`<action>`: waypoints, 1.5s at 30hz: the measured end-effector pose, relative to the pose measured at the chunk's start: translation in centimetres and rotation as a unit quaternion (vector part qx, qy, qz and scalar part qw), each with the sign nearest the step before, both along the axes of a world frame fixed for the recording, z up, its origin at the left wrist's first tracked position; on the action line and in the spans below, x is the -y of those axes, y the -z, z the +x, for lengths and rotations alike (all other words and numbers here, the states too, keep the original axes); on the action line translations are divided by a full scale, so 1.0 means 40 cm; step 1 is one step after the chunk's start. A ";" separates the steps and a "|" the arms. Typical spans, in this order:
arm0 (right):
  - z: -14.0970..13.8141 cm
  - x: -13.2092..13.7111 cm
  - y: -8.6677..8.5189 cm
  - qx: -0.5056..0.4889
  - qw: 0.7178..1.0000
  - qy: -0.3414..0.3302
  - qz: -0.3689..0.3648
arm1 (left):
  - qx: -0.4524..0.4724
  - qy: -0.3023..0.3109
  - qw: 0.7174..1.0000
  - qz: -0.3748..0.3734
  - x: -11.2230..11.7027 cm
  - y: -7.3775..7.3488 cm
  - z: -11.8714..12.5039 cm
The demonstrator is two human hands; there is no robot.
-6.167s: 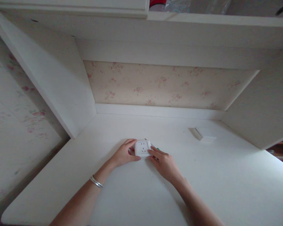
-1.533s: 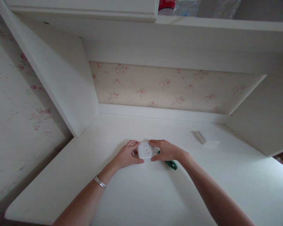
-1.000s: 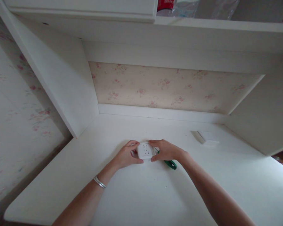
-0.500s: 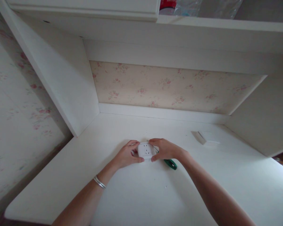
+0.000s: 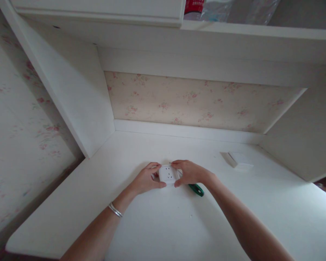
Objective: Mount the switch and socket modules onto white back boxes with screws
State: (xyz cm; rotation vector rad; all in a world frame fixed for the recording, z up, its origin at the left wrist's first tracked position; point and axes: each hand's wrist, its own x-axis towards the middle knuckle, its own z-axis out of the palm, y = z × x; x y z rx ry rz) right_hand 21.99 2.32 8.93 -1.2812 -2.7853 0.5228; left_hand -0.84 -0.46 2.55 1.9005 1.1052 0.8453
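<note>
A small white wall socket (image 5: 168, 174) with slot holes facing up sits on the white desk (image 5: 157, 224). My left hand (image 5: 144, 179) grips its left side, thumb in front and fingers behind. From the right, my right hand (image 5: 190, 173) pinches the socket's other side. A green-handled screwdriver (image 5: 197, 189) lies on the desk under my right wrist, mostly hidden by the hand. A silver bangle circles my left wrist.
A second white socket plate (image 5: 239, 161) lies at the back right of the desk. White side panels close the niche left and right, with floral wallpaper behind. A shelf above holds a red item (image 5: 194, 5) and clear plastic.
Six seconds ago my right hand lay over the screwdriver beside the socket; it has since shifted so the green handle shows. In the last second both hands stay put on the socket.
</note>
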 end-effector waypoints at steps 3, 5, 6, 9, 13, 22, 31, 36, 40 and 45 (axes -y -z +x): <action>-0.006 0.002 -0.008 0.004 1.000 -0.002 0.004 | -0.001 -0.006 1.000 0.004 -0.002 0.002 0.000; -0.009 0.003 -0.013 0.008 1.000 0.002 0.001 | -0.002 -0.010 1.000 0.003 -0.003 0.003 0.000; -0.011 0.002 -0.015 0.009 1.000 0.004 -0.002 | -0.002 -0.011 1.000 0.002 -0.003 0.002 0.001; -0.018 0.000 -0.019 0.006 1.000 -0.005 -0.010 | -0.003 -0.010 1.000 0.008 -0.001 -0.001 0.002; -0.030 -0.006 -0.019 0.003 0.999 -0.035 -0.013 | -0.004 -0.006 1.000 0.005 0.001 -0.005 0.001; -0.035 -0.018 -0.014 0.021 0.999 -0.027 -0.040 | -0.003 -0.008 1.000 0.019 -0.001 0.009 0.001; -0.045 -0.011 -0.034 0.046 0.998 -0.014 -0.049 | -0.017 -0.017 0.999 0.027 0.001 0.007 0.005; -0.046 -0.010 -0.035 0.064 0.997 -0.005 -0.049 | -0.016 -0.021 0.999 0.022 0.007 0.002 0.007; -0.041 -0.012 -0.030 0.050 0.997 -0.009 -0.051 | -0.026 -0.023 0.999 0.028 0.009 0.004 0.007; -0.033 -0.017 -0.013 0.036 0.997 -0.010 -0.060 | -0.033 -0.025 0.999 0.036 0.009 0.006 0.006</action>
